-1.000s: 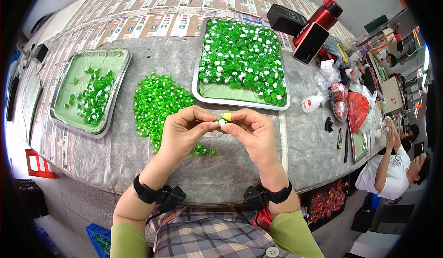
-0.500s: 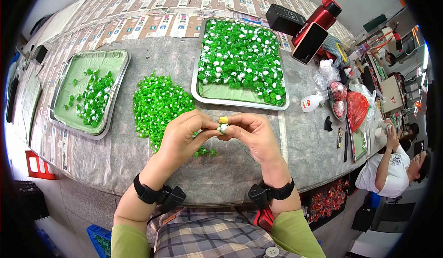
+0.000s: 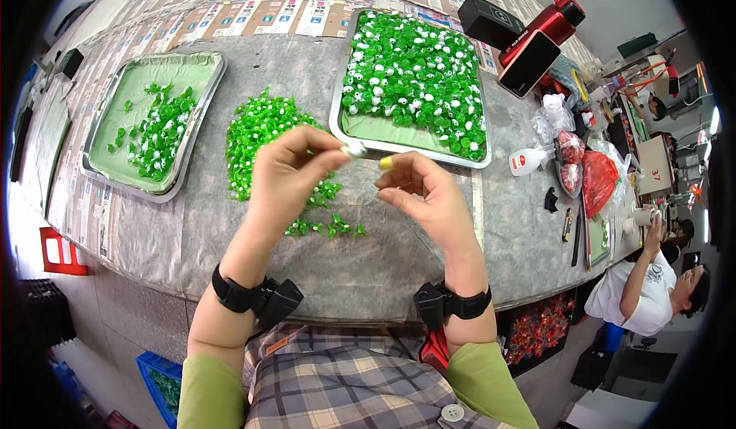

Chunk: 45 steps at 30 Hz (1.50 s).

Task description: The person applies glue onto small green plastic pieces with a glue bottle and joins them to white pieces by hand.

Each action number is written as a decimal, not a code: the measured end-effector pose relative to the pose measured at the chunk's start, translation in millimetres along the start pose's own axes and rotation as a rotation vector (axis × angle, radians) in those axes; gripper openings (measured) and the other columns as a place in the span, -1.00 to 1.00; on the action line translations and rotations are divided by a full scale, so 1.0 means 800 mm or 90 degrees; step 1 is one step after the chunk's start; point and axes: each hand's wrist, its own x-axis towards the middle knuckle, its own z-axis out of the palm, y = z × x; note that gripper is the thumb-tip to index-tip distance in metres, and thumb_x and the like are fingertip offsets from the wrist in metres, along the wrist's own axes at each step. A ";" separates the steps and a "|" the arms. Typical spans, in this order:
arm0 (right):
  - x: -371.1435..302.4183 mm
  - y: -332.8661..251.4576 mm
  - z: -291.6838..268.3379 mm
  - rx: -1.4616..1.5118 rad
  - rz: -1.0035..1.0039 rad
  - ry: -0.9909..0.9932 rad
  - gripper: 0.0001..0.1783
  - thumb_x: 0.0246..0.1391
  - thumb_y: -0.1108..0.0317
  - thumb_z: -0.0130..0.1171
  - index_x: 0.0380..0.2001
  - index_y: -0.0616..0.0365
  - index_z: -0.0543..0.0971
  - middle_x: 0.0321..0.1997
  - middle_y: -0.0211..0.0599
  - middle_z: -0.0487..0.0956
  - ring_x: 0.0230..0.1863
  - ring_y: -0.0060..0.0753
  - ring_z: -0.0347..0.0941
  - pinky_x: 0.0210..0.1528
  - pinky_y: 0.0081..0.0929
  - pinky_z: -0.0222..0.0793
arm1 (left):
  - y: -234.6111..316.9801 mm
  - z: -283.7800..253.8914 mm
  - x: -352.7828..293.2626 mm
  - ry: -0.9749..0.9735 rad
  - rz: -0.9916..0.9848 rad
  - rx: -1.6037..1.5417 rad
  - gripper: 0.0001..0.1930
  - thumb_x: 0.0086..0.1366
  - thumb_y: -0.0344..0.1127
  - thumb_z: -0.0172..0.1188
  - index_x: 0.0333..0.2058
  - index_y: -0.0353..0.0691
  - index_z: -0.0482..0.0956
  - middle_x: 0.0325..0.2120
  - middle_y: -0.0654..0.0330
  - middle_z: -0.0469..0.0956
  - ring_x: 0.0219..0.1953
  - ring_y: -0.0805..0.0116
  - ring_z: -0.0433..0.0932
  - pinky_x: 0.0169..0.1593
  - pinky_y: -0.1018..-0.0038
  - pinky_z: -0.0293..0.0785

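Pinched between the thumb and index finger of my left hand [image 3: 287, 176] is a small white figure piece [image 3: 355, 150], smeared by motion so its details do not show. My right hand [image 3: 429, 199], with a yellow cover on one fingertip, is apart from it, thumb and fingers separated with nothing visible between them. Behind my left hand lies a heap of small green-and-white plastic pieces [image 3: 264, 126]; several loose ones [image 3: 333, 227] lie nearer me. Beyond my hands, a metal tray [image 3: 410, 154] holds many green pieces with white heads.
A second metal tray [image 3: 115, 153] at left holds fewer pieces. At the back right are a black box [image 3: 489, 21], a phone [image 3: 529, 62] and a red bottle [image 3: 556, 19]. A white squeeze bottle [image 3: 527, 161] and red bags [image 3: 599, 180] lie right. A person [image 3: 648, 287] sits far right.
My hands have moved apart. The left has gone up and left with the white piece in its pinch; the right has let go and its fingers have opened. The view has shifted slightly.
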 end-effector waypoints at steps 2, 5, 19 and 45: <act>-0.001 -0.001 -0.010 -0.426 -0.017 -0.189 -0.77 -0.21 0.37 0.16 -0.40 0.21 0.45 -0.49 -0.30 0.48 -0.47 -0.50 0.41 -0.40 -0.60 0.30 | 0.000 -0.029 0.013 0.151 0.036 -0.303 -0.91 0.09 -0.42 0.06 -0.43 -0.31 0.43 -0.57 0.26 0.44 -0.54 0.55 0.41 -0.41 0.66 0.40; -0.003 0.004 0.006 -0.564 -0.082 -0.308 -0.75 -0.29 0.33 0.16 -0.46 0.18 0.42 -0.48 -0.26 0.45 -0.42 -0.26 0.38 -0.36 -0.47 0.28 | -0.002 -0.100 0.025 0.213 0.054 -0.782 -0.80 0.12 -0.29 0.02 -0.36 -0.31 0.41 -0.51 0.27 0.39 -0.48 0.54 0.37 -0.37 0.70 0.43; -0.001 0.001 -0.004 -0.173 -0.158 -0.053 -0.89 -0.17 0.44 0.14 -0.52 0.21 0.43 -0.60 -0.53 0.38 -0.60 -0.77 0.21 -0.55 -0.78 0.12 | 0.004 0.010 -0.007 -0.177 -0.243 -0.207 -0.70 0.12 -0.24 0.04 -0.21 -0.32 0.37 -0.44 0.25 0.45 -0.41 0.55 0.42 -0.33 0.60 0.40; 0.015 0.029 -0.223 -0.425 -0.166 0.628 -0.57 -0.21 0.18 0.19 -0.32 0.29 0.40 -0.21 -0.20 0.44 -0.28 -0.38 0.40 -0.26 -0.53 0.27 | -0.007 0.019 -0.012 -0.080 -0.316 -0.443 -0.82 0.08 -0.38 0.07 -0.30 -0.26 0.40 -0.45 0.24 0.46 -0.42 0.53 0.46 -0.28 0.59 0.45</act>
